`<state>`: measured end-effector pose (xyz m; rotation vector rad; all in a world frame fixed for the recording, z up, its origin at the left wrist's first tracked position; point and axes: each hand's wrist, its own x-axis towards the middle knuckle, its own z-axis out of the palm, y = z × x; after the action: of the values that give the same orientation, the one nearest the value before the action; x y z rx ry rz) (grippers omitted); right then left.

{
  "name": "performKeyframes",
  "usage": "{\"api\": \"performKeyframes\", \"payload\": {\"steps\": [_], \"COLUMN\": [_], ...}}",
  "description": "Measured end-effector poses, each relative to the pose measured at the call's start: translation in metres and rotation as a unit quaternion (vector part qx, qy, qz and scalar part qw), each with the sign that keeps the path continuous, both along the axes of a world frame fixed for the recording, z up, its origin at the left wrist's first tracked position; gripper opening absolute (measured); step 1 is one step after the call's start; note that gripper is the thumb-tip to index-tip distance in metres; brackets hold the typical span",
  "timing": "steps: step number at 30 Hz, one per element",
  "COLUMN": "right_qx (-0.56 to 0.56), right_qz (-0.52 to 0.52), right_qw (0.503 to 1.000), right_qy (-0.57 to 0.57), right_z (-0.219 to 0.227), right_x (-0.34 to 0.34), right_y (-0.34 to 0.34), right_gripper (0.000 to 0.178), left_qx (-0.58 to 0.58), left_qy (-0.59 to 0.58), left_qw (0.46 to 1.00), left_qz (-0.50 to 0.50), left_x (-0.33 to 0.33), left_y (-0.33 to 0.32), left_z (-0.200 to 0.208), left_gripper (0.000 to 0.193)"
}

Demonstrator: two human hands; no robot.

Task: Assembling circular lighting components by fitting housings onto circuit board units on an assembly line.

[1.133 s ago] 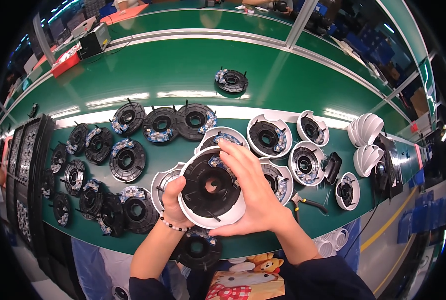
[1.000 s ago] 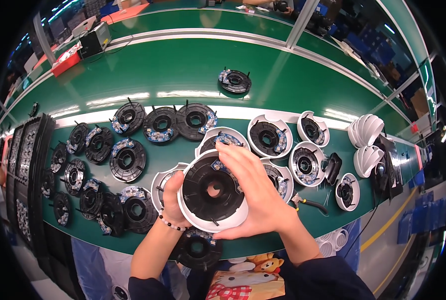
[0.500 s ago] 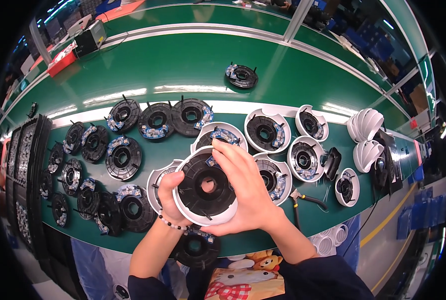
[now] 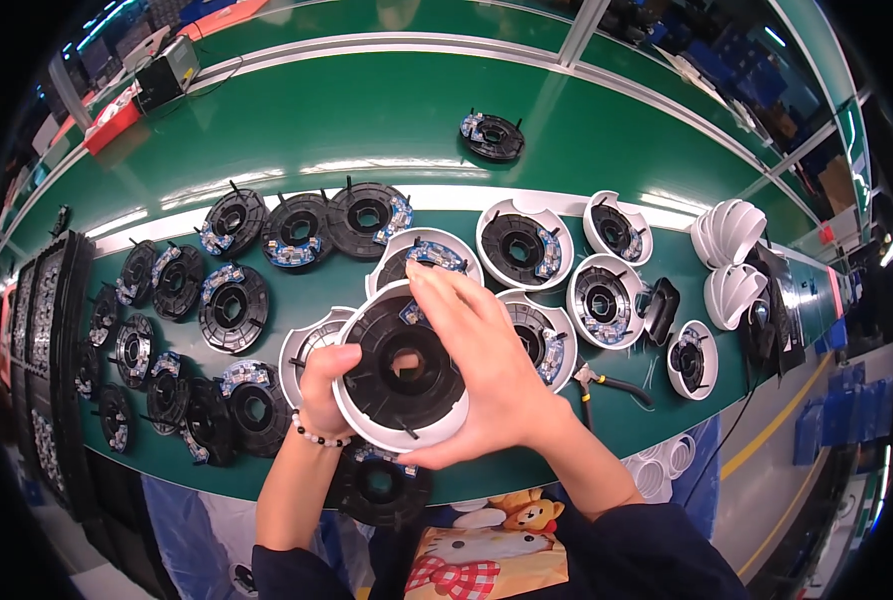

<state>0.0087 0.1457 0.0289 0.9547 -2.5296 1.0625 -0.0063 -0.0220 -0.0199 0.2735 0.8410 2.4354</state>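
White shell (image 4: 398, 428) with black ring (image 4: 406, 362) inside, face up, clamped between left hand (image 4: 323, 388) and right hand (image 4: 488, 380) fingers above desk (image 4: 366, 120)

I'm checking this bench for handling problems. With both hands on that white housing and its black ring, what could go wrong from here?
The white housing is held in the air over other parts; if the left hand or right hand slips, it may drop onto them. The right hand's fingers press near the black ring, which might seat tilted. Crowded finished housings beside the right hand could get knocked.
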Motion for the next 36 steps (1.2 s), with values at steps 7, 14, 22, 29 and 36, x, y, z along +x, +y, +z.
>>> {"api": "performKeyframes", "payload": {"steps": [7,14,22,29,36], "right_qx": [-0.073,-0.214,-0.164,-0.133,-0.157], "right_qz": [0.018,-0.116,-0.158,-0.141,-0.113], "right_qw": [0.997,0.969,0.951,0.957,0.975], "right_qy": [0.003,0.037,0.209,0.216,0.112], "right_z": [-0.021,-0.023,-0.026,-0.020,-0.009], "right_x": [-0.004,0.003,0.008,0.015,0.012], "right_y": [0.009,0.017,0.017,0.023,0.028], "right_gripper": [0.102,0.031,0.048,0.048,0.041], "left_qx": [-0.123,-0.299,-0.375,-0.349,-0.304], "left_qy": [0.103,0.414,0.550,0.569,0.451], "left_qw": [0.987,0.843,0.655,0.657,0.782], "left_qz": [0.033,0.170,0.358,0.350,0.306], "left_x": [-0.005,0.004,0.006,0.012,0.014], "left_y": [0.004,0.005,0.015,0.011,0.023], "left_z": [0.005,0.015,0.014,0.016,0.012], "left_gripper": [0.056,0.047,0.041,0.041,0.043]}}
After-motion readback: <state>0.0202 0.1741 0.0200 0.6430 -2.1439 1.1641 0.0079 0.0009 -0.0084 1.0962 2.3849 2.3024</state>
